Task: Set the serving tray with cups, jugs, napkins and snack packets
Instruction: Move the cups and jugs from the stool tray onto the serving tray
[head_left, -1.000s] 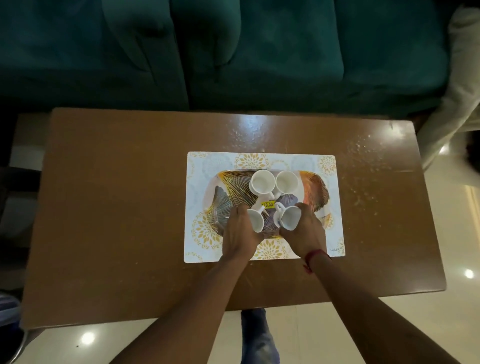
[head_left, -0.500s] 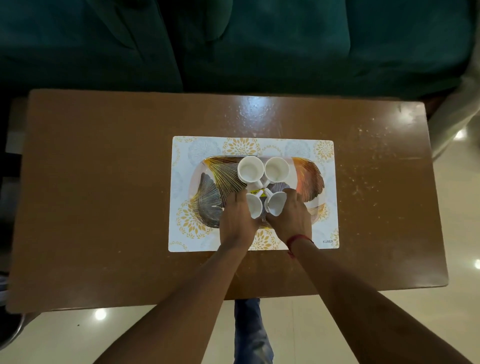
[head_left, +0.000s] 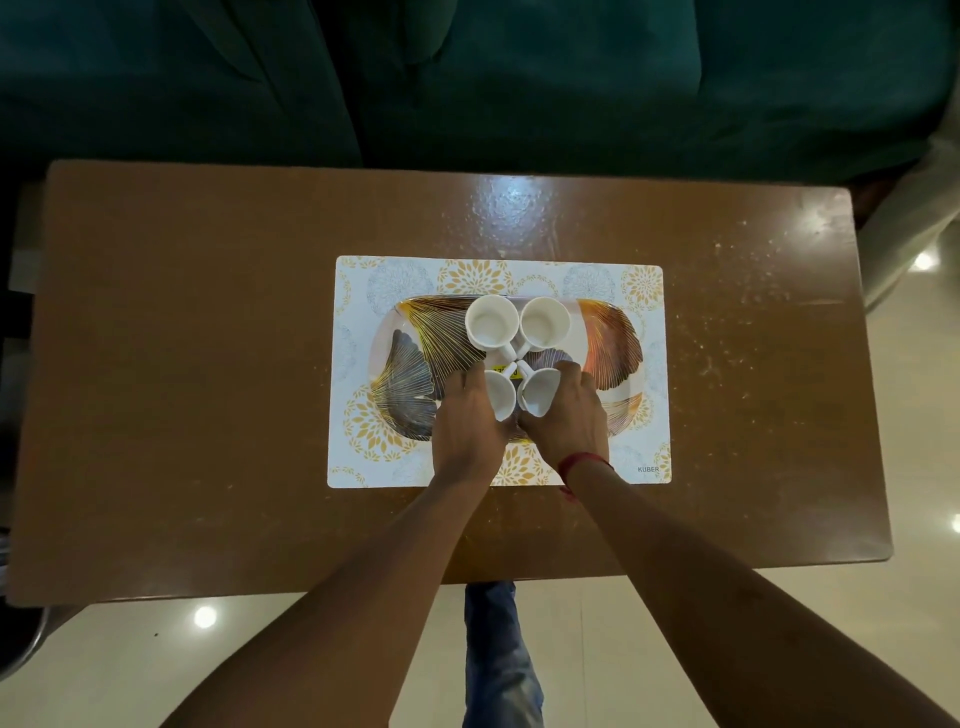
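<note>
1. Head view: my left hand (head_left: 467, 415) grasps one white cup (head_left: 500, 392), and my right hand (head_left: 569, 415) grasps another cup (head_left: 537, 395), both tilted over the tray's (head_left: 410, 374) lower middle.
2. Two upright cups (head_left: 492, 321) (head_left: 545, 320) stand just above them, handles pointing inward and nearly meeting.
3. Open tray shows at frame left and right; the mat (head_left: 353, 462) and counter (head_left: 208, 364) lie beyond.

The white floral-patterned rectangular placemat (head_left: 613, 280) bears the printed word "KUBER" at its near right corner. A small yellow price sticker (head_left: 503, 369) on the leaf-patterned serving tray (head_left: 410, 374) is unreadable.
</note>
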